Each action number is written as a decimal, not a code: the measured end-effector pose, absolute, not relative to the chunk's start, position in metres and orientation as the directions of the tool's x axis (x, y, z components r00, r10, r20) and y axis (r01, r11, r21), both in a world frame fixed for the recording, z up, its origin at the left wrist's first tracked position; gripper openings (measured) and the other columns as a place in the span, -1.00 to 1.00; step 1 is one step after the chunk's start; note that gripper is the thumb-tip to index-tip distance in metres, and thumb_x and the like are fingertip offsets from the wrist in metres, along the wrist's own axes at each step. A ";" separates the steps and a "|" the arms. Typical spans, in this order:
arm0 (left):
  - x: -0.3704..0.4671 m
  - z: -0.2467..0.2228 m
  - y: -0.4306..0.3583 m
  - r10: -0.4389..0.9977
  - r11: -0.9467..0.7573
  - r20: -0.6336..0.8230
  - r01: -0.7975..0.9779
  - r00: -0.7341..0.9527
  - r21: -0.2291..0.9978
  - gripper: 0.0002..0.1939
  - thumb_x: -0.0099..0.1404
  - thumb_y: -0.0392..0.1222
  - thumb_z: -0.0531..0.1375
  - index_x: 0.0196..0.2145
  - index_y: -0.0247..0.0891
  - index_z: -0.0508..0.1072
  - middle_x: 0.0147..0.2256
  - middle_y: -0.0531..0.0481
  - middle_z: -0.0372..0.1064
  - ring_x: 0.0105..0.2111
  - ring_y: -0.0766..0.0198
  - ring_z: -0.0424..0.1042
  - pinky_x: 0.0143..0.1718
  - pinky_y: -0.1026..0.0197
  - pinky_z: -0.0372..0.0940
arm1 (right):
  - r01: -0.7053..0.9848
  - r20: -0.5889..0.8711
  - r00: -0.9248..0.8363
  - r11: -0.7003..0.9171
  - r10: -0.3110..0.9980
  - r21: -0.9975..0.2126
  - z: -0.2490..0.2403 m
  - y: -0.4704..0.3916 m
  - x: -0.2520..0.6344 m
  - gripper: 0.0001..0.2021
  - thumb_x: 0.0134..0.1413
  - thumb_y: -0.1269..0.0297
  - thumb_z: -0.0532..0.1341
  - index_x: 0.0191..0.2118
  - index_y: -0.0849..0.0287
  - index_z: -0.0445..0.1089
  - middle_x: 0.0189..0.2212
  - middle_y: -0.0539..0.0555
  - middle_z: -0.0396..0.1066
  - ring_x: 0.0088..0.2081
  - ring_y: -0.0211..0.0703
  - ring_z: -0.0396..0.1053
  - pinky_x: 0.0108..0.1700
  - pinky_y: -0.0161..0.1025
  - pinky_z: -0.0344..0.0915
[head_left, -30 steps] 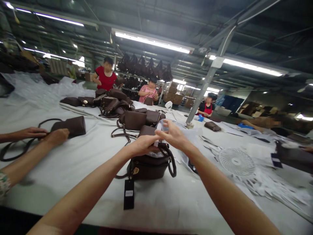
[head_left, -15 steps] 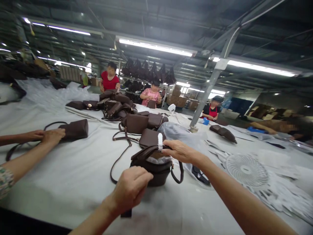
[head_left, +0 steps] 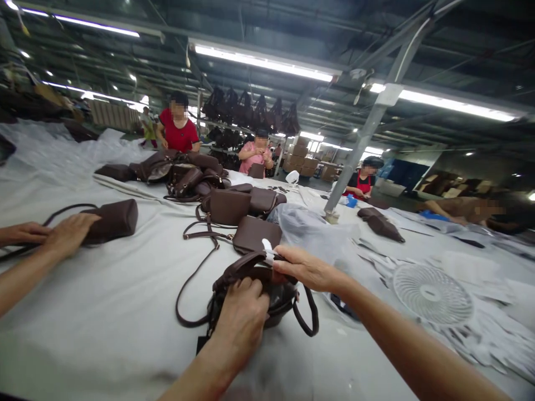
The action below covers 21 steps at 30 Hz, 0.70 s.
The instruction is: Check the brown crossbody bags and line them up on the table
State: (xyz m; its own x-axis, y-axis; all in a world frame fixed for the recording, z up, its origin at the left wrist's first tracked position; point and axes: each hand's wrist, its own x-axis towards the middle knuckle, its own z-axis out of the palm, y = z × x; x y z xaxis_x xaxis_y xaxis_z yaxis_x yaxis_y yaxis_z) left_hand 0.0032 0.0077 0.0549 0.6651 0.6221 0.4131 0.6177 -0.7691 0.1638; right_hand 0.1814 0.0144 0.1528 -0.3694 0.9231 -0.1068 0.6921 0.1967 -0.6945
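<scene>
Gaping open just below the centre of the frame, the handbag (head_left: 277,319) is sitting on the white table (head_left: 125,312), with both hands holding its mouth. The left hand (head_left: 242,312) is curling over the front edge, fingertips hidden, so I'm not able to tell how tightly it is gripping. The right hand (head_left: 307,268) is pinching the back edge narrowly, right at a white strip (head_left: 268,252). This bag is looking light and soft, probably sagging if only one side is bearing the lift; the rim and the thicker handle (head_left: 314,317), looping out to the right, are seemingly offering the surest hold. Its smooth skin is likelier scuffing than breaking. A thin strap (head_left: 179,303) is trailing leftward, perhaps catching on things, and a black tag (head_left: 202,344) is peeking out beside the left hand. Just behind, another bag (head_left: 257,235) is lying near some clear plastic (head_left: 317,228), while a co-worker's hands (head_left: 69,234) are resting at a brown bag (head_left: 117,217) on the frame's left side.
</scene>
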 end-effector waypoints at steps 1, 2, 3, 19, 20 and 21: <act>0.002 0.052 0.007 0.607 -0.780 0.425 0.606 0.671 0.157 -0.93 0.21 -0.36 0.21 -0.37 -0.23 0.45 -0.29 -0.08 0.39 -0.22 0.05 0.35 -0.19 -0.02 0.32 | 0.674 -0.104 -0.371 0.191 0.923 -0.713 0.148 0.014 0.183 -0.75 0.25 0.14 0.02 -0.34 0.17 0.28 -0.41 0.01 0.38 -0.35 -0.20 0.33 -0.28 -0.29 0.26; 0.002 0.050 0.006 0.589 -0.791 0.443 0.594 0.676 0.145 -0.91 0.22 -0.37 0.20 -0.39 -0.22 0.44 -0.29 -0.06 0.39 -0.23 0.06 0.34 -0.20 -0.01 0.31 | 0.664 -0.099 -0.368 0.187 0.925 -0.724 0.144 0.014 0.184 -0.76 0.25 0.14 0.02 -0.32 0.17 0.27 -0.40 0.01 0.37 -0.33 -0.20 0.33 -0.26 -0.28 0.27; 0.001 0.046 0.006 0.569 -0.803 0.462 0.581 0.680 0.133 -0.90 0.23 -0.38 0.19 -0.39 -0.21 0.44 -0.30 -0.05 0.39 -0.24 0.07 0.34 -0.21 0.01 0.30 | 0.659 -0.090 -0.358 0.183 0.929 -0.729 0.140 0.013 0.185 -0.78 0.26 0.15 0.02 -0.30 0.17 0.26 -0.39 0.01 0.37 -0.32 -0.19 0.33 -0.24 -0.27 0.27; -0.004 0.033 0.006 0.556 -0.827 0.385 0.534 0.736 0.175 -0.62 0.31 -0.48 -0.08 -0.17 -0.15 0.43 -0.29 0.02 0.48 -0.30 0.19 0.46 -0.24 0.18 0.37 | 0.826 -0.192 -0.553 0.503 0.811 -0.257 0.140 0.014 0.169 -0.84 -0.04 0.40 0.12 -0.26 0.15 0.19 -0.49 -0.03 0.24 -0.49 -0.22 0.15 -0.46 -0.28 -0.04; -0.004 0.034 0.006 0.559 -0.826 0.377 0.537 0.739 0.172 -0.60 0.30 -0.50 -0.09 -0.14 -0.15 0.42 -0.27 0.01 0.48 -0.30 0.19 0.46 -0.24 0.19 0.37 | 0.817 -0.186 -0.569 0.526 0.801 -0.237 0.141 0.017 0.165 -0.81 -0.07 0.41 0.11 -0.24 0.16 0.19 -0.49 -0.01 0.25 -0.49 -0.21 0.15 -0.47 -0.27 -0.04; -0.004 0.036 0.007 0.551 -0.832 0.369 0.524 0.748 0.179 -0.59 0.29 -0.52 -0.09 -0.10 -0.17 0.40 -0.24 0.00 0.48 -0.28 0.21 0.46 -0.24 0.21 0.37 | 0.815 -0.195 -0.574 0.532 0.795 -0.233 0.141 0.020 0.162 -0.78 -0.09 0.41 0.11 -0.23 0.17 0.19 -0.48 0.00 0.26 -0.49 -0.20 0.16 -0.47 -0.28 -0.04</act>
State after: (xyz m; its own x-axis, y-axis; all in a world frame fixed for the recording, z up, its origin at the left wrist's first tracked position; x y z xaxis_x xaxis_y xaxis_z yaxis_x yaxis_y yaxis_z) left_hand -0.0037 0.0072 0.0356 0.7484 0.5509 0.3694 0.5245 -0.8324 0.1788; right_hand 0.1622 0.0201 0.1409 -0.5744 0.7951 -0.1947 0.8145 0.5315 -0.2325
